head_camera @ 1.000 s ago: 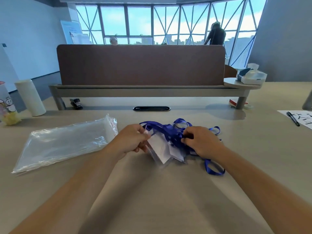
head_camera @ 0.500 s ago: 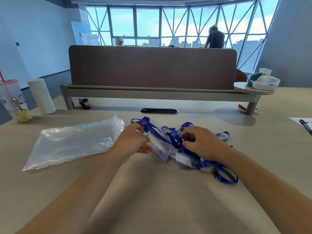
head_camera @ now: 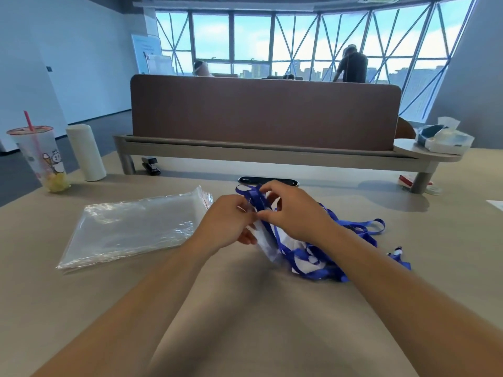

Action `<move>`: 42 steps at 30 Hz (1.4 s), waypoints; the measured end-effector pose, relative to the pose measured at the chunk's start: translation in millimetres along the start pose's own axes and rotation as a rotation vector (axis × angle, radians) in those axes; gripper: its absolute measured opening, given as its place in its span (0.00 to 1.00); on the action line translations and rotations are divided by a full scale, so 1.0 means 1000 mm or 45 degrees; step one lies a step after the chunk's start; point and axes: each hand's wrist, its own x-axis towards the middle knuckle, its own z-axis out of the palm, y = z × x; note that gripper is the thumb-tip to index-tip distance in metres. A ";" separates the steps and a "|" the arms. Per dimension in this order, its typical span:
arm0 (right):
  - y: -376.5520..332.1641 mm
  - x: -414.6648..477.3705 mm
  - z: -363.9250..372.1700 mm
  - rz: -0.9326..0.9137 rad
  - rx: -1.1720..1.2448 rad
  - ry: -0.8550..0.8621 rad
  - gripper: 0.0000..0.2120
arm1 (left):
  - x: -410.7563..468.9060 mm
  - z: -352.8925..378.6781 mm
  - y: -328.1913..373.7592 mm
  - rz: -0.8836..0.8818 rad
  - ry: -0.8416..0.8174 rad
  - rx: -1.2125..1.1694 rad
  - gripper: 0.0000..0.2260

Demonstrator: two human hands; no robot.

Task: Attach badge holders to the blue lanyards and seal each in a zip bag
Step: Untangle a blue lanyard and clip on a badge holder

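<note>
Two hands: left hand (head_camera: 227, 225) grip pinches one badge holder (head_camera: 266, 242); right hand (head_camera: 295, 213) grip pinches blue lanyards (head_camera: 330, 258), tangled, count indeterminable; one zip bag stack (head_camera: 130, 229) at 9 o'clock.

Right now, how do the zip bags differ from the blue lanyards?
The zip bags are clear and stacked flat; the blue lanyards are opaque and tangled in a heap. No hand touches the zip bags; the right hand pinches a strap of the blue lanyards. Both lie on the table.
</note>
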 end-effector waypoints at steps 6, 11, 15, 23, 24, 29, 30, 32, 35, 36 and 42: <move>0.001 0.018 0.000 0.109 0.000 0.146 0.04 | 0.001 -0.009 0.000 -0.006 -0.021 -0.043 0.06; 0.013 0.024 -0.015 0.312 -0.135 0.261 0.04 | 0.008 -0.020 -0.008 0.040 0.100 0.067 0.13; 0.025 0.016 -0.024 0.384 -0.255 0.091 0.06 | 0.012 -0.028 -0.009 0.033 0.136 0.025 0.12; 0.019 0.006 -0.038 0.157 0.067 0.019 0.15 | 0.018 -0.041 0.006 0.061 -0.093 0.168 0.06; 0.015 0.006 -0.039 0.113 0.172 0.019 0.15 | 0.018 -0.043 0.009 0.069 -0.115 0.177 0.06; 0.008 0.009 -0.029 0.176 0.649 -0.142 0.10 | 0.021 -0.043 0.015 0.086 -0.171 0.167 0.07; 0.009 0.010 -0.026 0.188 0.653 -0.137 0.09 | 0.022 -0.042 0.012 0.085 -0.163 0.140 0.08; 0.011 0.012 -0.021 0.203 0.641 -0.110 0.09 | 0.024 -0.041 0.006 0.076 -0.146 0.062 0.09; 0.015 0.016 -0.017 0.190 0.678 -0.085 0.09 | 0.026 -0.037 -0.002 0.048 -0.157 -0.062 0.08; 0.016 0.017 -0.017 0.183 0.675 -0.095 0.09 | 0.025 -0.036 -0.004 0.032 -0.175 -0.102 0.07; 0.020 0.023 -0.021 0.121 0.485 -0.202 0.05 | 0.020 -0.037 -0.013 -0.091 -0.453 -0.411 0.08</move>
